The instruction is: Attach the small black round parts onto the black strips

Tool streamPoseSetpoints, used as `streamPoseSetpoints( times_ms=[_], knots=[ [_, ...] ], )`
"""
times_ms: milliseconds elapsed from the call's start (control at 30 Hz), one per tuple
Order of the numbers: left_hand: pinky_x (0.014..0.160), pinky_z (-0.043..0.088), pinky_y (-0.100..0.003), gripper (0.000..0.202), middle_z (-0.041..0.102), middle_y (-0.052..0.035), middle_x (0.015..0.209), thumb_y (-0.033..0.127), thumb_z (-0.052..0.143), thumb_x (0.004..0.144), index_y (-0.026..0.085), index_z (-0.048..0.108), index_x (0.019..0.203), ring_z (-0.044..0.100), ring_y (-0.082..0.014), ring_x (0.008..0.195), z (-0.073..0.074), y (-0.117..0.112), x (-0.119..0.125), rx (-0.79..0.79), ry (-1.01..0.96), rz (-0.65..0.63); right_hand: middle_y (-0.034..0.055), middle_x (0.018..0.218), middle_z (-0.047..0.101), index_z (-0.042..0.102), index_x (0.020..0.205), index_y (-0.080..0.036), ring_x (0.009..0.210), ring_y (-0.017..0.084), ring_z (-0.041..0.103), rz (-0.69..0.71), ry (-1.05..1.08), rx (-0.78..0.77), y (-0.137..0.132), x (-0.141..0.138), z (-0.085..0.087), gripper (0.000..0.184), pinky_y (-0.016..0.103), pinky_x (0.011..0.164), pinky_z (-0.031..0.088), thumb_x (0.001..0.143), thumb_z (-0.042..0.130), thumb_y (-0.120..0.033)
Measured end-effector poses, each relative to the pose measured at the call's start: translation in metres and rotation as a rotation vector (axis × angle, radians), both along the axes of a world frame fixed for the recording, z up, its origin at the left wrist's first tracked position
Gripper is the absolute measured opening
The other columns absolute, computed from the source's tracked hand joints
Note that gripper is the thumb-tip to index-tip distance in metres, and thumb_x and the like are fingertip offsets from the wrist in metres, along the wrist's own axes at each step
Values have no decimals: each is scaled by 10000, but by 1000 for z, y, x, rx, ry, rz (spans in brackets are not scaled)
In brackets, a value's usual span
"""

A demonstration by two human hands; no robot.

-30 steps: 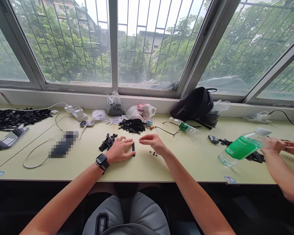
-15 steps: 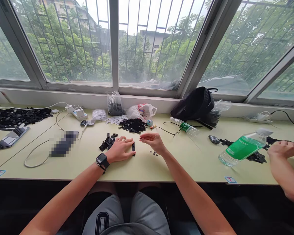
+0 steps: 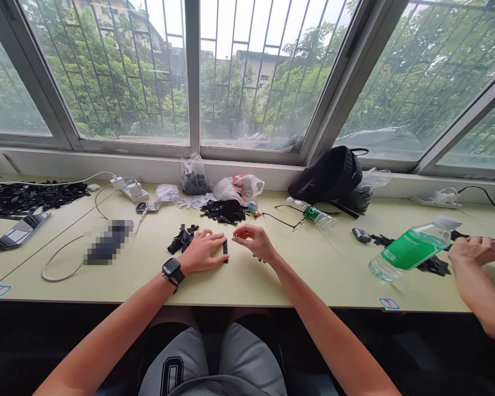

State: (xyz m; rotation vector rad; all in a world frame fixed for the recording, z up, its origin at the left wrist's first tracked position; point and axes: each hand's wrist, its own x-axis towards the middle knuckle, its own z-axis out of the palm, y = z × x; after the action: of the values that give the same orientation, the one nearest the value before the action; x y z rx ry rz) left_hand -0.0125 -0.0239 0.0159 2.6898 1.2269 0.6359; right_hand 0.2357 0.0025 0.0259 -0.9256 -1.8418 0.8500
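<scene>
A narrow black strip (image 3: 225, 248) lies lengthwise on the pale table (image 3: 231, 286), its long side running near to far. Just right of it sit a few small round black pieces (image 3: 264, 260) (partly hidden, too small to make out clearly). Further left, a loose pile of black plastic strips (image 3: 181, 239) lies crossed at odd angles.

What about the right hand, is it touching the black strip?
Apart. In the head view, the right hand sits beside the black strip, with tabletop showing between them.
</scene>
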Motion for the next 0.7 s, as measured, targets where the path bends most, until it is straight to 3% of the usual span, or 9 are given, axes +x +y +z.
streamPoseSetpoints(
  times_ms=[133, 267, 400, 700],
  knots=[
    [1102, 367, -548, 597, 590, -32, 1519, 620, 584, 961, 379, 561, 1507, 476, -370, 1325, 1, -1, 0, 3, -9, -7, 64, 902, 700, 815, 972, -252, 813, 210, 625, -14, -149, 106, -2, -5, -4, 272, 356, 737, 524, 868, 771, -499],
    [1113, 362, -550, 582, 590, -10, 1519, 595, 593, 967, 427, 531, 1521, 465, -364, 1343, 3, -3, 0, 1, -15, -14, 56, 908, 697, 829, 989, -289, 894, 231, 616, 41, -219, 135, -6, -12, -10, 147, 375, 819, 502, 882, 764, -368],
    [1110, 373, -542, 527, 589, -6, 1519, 577, 617, 956, 430, 597, 1461, 458, -362, 1352, 3, -3, 1, -5, -18, -15, 52, 883, 706, 830, 916, -287, 954, 255, 610, 14, -276, 138, -6, -15, -15, 99, 407, 896, 492, 850, 764, -256],
    [1119, 347, -556, 562, 578, 8, 1535, 597, 614, 948, 418, 576, 1479, 452, -370, 1352, 0, -1, 1, -18, -17, -3, 54, 887, 724, 840, 879, -267, 1010, 281, 612, -36, -288, 59, 0, -16, -17, 85, 441, 976, 475, 816, 783, -271]
  ],
)
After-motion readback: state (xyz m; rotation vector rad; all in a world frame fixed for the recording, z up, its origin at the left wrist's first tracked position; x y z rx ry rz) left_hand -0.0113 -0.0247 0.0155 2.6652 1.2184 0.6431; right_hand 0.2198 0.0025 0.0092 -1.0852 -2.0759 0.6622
